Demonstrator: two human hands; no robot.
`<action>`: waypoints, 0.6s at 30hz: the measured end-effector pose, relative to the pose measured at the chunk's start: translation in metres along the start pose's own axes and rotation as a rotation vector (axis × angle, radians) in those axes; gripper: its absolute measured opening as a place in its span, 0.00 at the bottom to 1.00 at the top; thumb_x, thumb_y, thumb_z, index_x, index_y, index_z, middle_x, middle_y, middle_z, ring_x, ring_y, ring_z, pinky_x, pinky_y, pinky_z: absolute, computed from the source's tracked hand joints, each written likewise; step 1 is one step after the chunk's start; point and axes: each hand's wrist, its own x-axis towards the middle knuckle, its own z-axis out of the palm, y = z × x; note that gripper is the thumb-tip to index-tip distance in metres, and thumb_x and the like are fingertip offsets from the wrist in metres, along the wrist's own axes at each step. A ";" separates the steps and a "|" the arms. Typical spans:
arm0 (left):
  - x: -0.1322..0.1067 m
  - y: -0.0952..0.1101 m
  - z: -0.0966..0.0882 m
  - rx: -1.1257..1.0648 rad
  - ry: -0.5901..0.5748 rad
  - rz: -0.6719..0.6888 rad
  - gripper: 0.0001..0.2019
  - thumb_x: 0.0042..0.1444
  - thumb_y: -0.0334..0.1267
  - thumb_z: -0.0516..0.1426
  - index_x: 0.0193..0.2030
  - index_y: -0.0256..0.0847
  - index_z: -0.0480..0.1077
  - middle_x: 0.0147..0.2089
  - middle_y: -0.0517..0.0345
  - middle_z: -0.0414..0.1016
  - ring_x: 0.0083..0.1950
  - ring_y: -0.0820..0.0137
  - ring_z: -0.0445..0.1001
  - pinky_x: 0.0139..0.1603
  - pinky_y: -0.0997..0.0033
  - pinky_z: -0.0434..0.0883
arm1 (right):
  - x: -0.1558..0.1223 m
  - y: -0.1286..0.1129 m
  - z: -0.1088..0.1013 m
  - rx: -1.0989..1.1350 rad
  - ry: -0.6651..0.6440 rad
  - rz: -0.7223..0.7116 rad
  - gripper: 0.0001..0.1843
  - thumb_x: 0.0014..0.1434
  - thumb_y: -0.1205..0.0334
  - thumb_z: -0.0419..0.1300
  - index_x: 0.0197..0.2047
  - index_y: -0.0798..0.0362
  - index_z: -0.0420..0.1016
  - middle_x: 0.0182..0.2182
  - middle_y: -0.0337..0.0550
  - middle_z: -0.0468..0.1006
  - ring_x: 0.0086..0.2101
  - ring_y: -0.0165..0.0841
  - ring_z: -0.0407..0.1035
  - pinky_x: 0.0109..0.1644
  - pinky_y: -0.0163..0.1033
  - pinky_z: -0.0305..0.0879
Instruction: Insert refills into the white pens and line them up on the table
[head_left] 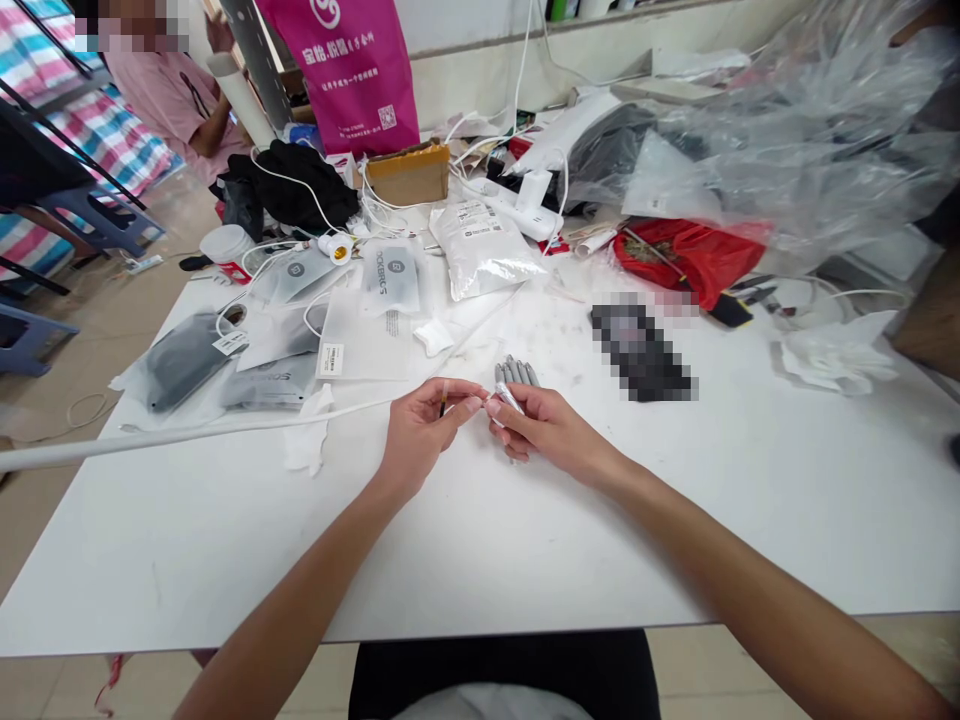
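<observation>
Both my hands meet over the middle of the white table (525, 540). My left hand (421, 432) pinches a small thin pen-like stick (444, 398) with a dark tip between thumb and fingers. My right hand (541, 428) is closed on a small clear plastic wrapper (507, 398), its fingertips almost touching the left hand's. Just behind the right hand lies a bundle of several grey sticks (514, 372) on the table.
Sealed bags (480, 245) and grey pouches (184, 360) crowd the far left of the table, with white cables, a brown box (409, 172), a magenta bag (352, 70), a red bag (690, 255) and clear plastic sheeting (817, 140). A white rod (187, 435) crosses left. A person sits far left.
</observation>
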 end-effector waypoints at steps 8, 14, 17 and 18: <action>0.002 -0.001 -0.002 0.001 -0.067 0.004 0.14 0.57 0.48 0.73 0.43 0.42 0.83 0.31 0.60 0.78 0.21 0.82 0.52 0.23 0.72 0.50 | 0.000 0.001 0.002 0.028 0.058 0.003 0.31 0.59 0.31 0.71 0.34 0.48 0.65 0.27 0.35 0.72 0.22 0.25 0.55 0.30 0.41 0.61; 0.000 -0.002 -0.002 0.072 -0.164 0.002 0.15 0.58 0.49 0.73 0.43 0.40 0.83 0.33 0.55 0.82 0.24 0.78 0.61 0.25 0.71 0.55 | -0.001 0.001 0.007 0.097 0.085 -0.016 0.35 0.57 0.33 0.73 0.36 0.46 0.54 0.24 0.32 0.74 0.21 0.26 0.54 0.29 0.41 0.57; -0.001 0.000 -0.001 0.059 -0.194 -0.005 0.16 0.57 0.49 0.73 0.43 0.39 0.83 0.30 0.55 0.81 0.24 0.78 0.59 0.25 0.71 0.54 | -0.001 0.002 0.009 0.111 0.090 -0.023 0.38 0.56 0.32 0.73 0.36 0.45 0.50 0.23 0.31 0.75 0.21 0.27 0.53 0.30 0.41 0.55; -0.002 0.001 -0.001 0.055 -0.201 -0.011 0.16 0.57 0.50 0.73 0.43 0.39 0.83 0.30 0.55 0.81 0.23 0.79 0.57 0.24 0.71 0.53 | -0.001 0.003 0.009 0.107 0.089 -0.036 0.38 0.56 0.31 0.73 0.36 0.45 0.50 0.23 0.32 0.75 0.21 0.27 0.54 0.30 0.41 0.56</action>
